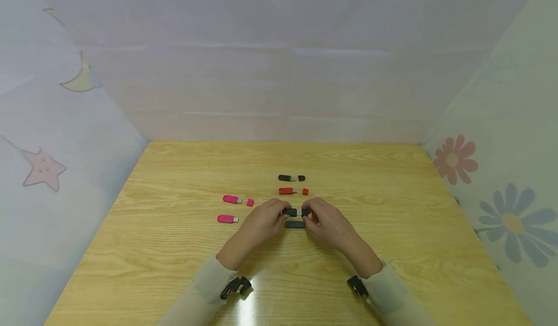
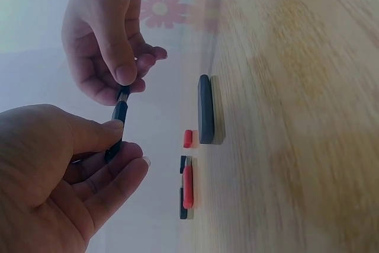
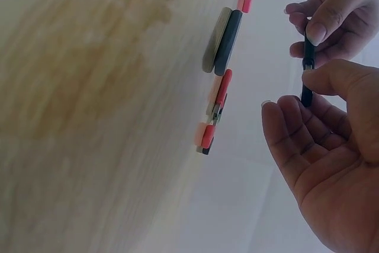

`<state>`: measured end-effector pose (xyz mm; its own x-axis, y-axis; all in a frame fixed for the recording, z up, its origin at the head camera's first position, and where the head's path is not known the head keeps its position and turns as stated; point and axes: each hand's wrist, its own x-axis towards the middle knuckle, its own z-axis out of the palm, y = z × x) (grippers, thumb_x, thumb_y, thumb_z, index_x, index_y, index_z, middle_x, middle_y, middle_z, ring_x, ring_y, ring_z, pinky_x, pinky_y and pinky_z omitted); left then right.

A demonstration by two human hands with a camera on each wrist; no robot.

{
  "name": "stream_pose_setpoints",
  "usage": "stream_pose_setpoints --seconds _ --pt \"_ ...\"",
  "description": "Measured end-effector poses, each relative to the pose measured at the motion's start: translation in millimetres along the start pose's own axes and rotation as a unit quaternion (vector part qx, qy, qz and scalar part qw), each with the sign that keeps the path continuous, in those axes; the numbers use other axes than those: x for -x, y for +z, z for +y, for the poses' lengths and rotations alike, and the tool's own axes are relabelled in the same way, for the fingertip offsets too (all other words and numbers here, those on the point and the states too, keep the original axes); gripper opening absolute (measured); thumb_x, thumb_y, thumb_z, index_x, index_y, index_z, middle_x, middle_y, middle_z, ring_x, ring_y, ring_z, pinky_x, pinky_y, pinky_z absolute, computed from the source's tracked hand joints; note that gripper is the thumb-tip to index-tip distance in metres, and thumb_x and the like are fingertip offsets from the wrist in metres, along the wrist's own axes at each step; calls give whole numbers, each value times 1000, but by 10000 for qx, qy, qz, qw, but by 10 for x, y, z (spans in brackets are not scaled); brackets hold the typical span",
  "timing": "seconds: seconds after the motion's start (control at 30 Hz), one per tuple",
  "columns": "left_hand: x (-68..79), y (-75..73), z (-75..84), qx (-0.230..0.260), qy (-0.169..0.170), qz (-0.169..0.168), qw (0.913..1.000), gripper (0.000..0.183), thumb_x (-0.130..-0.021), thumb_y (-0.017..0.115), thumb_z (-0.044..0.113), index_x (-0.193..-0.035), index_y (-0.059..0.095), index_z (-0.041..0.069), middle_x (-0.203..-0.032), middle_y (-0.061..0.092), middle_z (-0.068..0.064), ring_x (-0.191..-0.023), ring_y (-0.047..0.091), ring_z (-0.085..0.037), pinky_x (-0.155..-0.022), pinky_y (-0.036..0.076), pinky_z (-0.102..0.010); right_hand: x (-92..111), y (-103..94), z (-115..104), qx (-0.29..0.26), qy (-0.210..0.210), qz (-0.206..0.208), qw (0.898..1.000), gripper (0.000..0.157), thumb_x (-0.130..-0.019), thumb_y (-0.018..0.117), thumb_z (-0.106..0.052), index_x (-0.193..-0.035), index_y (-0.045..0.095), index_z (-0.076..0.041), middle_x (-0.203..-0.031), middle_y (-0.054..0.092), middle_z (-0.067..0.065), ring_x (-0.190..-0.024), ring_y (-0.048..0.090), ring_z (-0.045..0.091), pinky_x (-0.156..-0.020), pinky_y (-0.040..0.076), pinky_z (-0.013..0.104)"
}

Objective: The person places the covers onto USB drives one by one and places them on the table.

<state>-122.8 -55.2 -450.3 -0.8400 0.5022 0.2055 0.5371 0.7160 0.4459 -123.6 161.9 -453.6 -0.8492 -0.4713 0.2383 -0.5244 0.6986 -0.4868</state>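
My left hand (image 1: 263, 220) pinches the body of a black USB stick (image 2: 120, 112) between thumb and fingers. The stick's metal plug (image 1: 299, 212) shows between the two hands and points toward the right one. A small black cap (image 1: 305, 212) is pinched by the thumb and fingers of my right hand (image 1: 328, 222), at the plug's end. How far the cap covers the plug cannot be told. Both hands hold these pieces above the tabletop. Just below them, a dark grey USB stick (image 1: 295, 224) lies on the table with no plug showing.
Farther back lie a red USB stick (image 1: 286, 191) with its red cap (image 1: 305, 192) apart, and a black stick (image 1: 285, 178) beside a black cap (image 1: 302, 178). Left of the hands are two pink sticks, an upper one (image 1: 230, 199) and a lower one (image 1: 225, 219), plus one pink cap (image 1: 250, 202).
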Motion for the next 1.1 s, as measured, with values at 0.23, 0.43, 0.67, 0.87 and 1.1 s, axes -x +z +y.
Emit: stream_pose_setpoints --seconds 0.23,0.43,0.67,0.87,1.1 --pt "1 -12 17 -5 -32 -63 10000 18 -100 66 15 -115 69 7 -109 70 -4 -97 68 -15 -82 58 -29 -1 11 -6 34 -99 78 9999 21 -89 76 -5 -108 66 -7 -90 61 3 -72 50 7 -59 46 21" --pt "5 -24 24 2 -78 -74 9999 18 -100 66 15 -116 68 7 -110 70 -5 -98 68 -16 -83 58 -30 -1 9 -17 60 -67 48 9999 20 -90 74 -6 -108 66 -8 -90 60 -1 -72 50 7 -60 46 21" --pt "5 -28 25 -5 -86 -98 9999 17 -100 66 15 -115 68 8 -110 70 -3 -98 68 -14 -83 58 -29 -13 -1 -37 11 -28 -11 10000 19 -91 74 -8 -107 66 -9 -90 58 -4 -73 50 9 -61 46 22" --pt "13 -21 26 -39 -97 -116 9999 19 -100 66 15 -117 69 8 -112 70 -4 -101 68 -16 -85 58 -30 -12 10 -33 16 -34 -67 10000 18 -90 75 -8 -107 66 -10 -87 56 -5 -72 48 7 -60 45 21" --pt "4 -18 27 4 -8 -144 9999 19 -100 66 14 -117 69 6 -113 70 -5 -102 68 -16 -86 58 -30 -10 22 -36 -59 -74 -58 9999 18 -91 74 -7 -107 67 -9 -89 58 -5 -74 50 7 -61 47 21"
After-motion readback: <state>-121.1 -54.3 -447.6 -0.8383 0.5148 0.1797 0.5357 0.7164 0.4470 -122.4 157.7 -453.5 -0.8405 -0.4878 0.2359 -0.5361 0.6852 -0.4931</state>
